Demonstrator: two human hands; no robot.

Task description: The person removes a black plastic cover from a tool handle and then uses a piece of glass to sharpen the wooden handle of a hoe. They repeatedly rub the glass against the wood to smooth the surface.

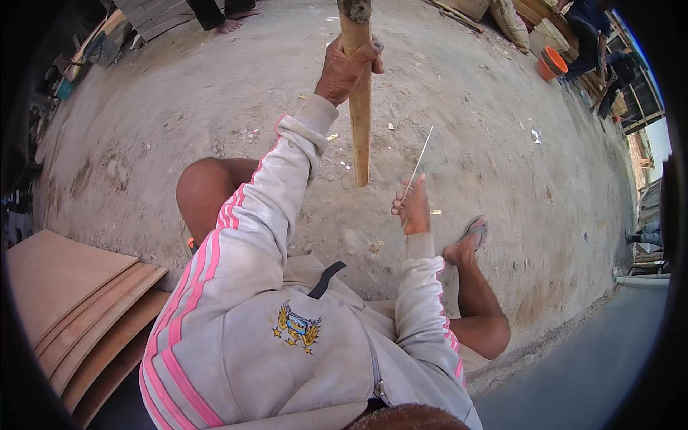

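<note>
My left hand (344,72), at the end of an outstretched arm, is wrapped round a long wooden pole (359,136). The pole stands nearly upright in the picture, its upper end running out of view and its lower end by the dirt ground. Closer to my body, on the right, my right hand (413,206) is closed on a thin, pale, straight length that looks like wire (423,154). Its tip points up and away, to the right of the pole and apart from it. Fainter thin strands seem to trail below that hand.
Curved wooden boards (79,287) lie stacked at the lower left. An orange bucket (551,64) stands far right, near another person (584,36). Another person's bare foot (229,26) shows at the far left, beside grey blocks (154,18). Small scraps litter the dirt ground (215,93).
</note>
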